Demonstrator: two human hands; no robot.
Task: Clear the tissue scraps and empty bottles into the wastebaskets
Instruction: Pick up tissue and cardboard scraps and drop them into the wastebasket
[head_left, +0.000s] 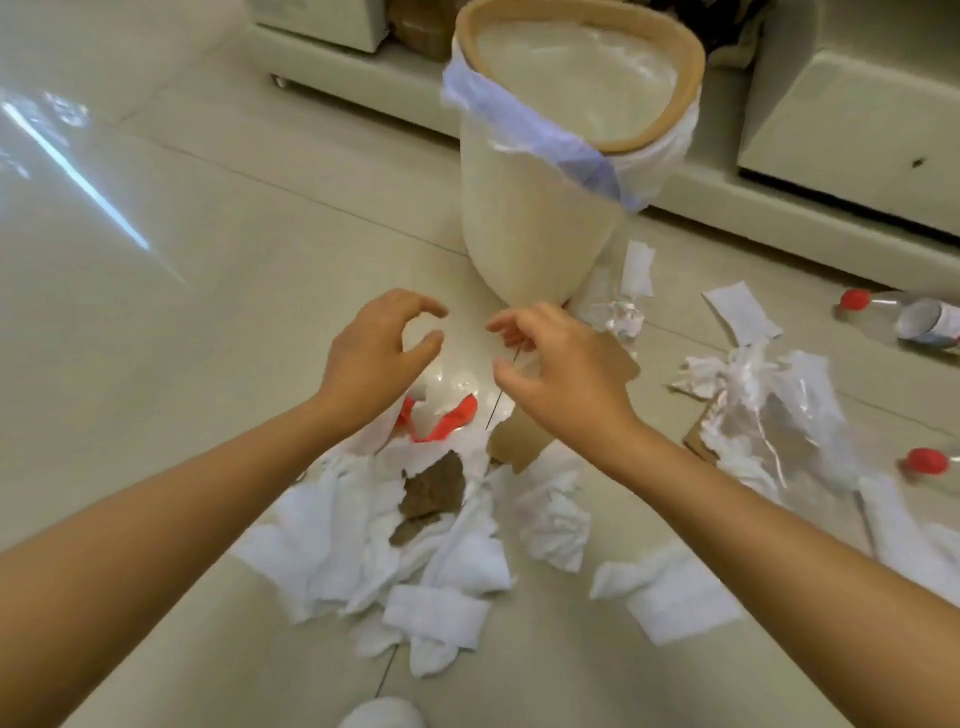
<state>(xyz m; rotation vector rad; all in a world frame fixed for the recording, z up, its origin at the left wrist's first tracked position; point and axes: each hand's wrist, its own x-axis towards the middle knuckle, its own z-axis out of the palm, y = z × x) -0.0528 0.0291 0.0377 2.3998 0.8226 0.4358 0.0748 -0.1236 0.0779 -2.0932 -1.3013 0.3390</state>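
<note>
Both hands are hovering above the floor (156, 322), just short of the bin's (540, 208) base. Left hand (374, 358) is curving its fingers and thumb into a wide C, gripping nothing. Right hand (561, 369) is doing likewise, fingers loosely bent, thumb apart, nothing between them; whether its fingertips are touching the bin is unclear.

Bin is standing upright, lined with a bag (524, 119) folding over the tan rim. Tissue scraps (447, 545) are lying heaped under the forearms, with a brown scrap (434, 493) on top and a red-trimmed bag (447, 410) beneath the hands. More tissue (769, 410) is lying right of the bin. One bottle (904, 319), red-capped, is lying far right; a second red cap (927, 461) is showing at the edge.
</note>
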